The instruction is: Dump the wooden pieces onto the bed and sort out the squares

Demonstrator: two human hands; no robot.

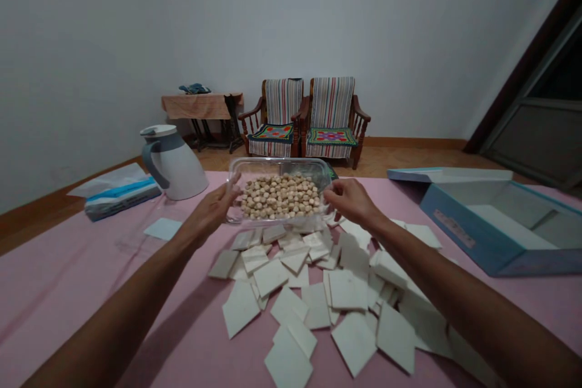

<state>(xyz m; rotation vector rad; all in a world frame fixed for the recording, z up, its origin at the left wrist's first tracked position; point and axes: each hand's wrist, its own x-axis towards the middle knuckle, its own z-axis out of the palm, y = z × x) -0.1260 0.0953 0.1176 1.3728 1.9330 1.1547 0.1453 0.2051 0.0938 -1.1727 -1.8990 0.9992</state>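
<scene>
A clear plastic container [284, 161] filled with small round beige pieces, like chickpeas [279, 197], is between my hands at the far part of the table. My left hand [213, 206] grips its left end, the thumb at the rim. At the right end, the fingers of my right hand [351, 200] close on the rim and wall. Just below the container lies a loose, overlapping spread of thin white square tiles [349, 290]. Some tiles are partly hidden under my right forearm.
On the left of the pink-covered table [59, 303] stand a white and grey jug [182, 163] and a tissue pack [122, 199]. A clear lid-like plastic piece with a white tile [162, 228] lies nearby. An open blue box [477, 230] sits right. Two chairs [331, 115] stand behind.
</scene>
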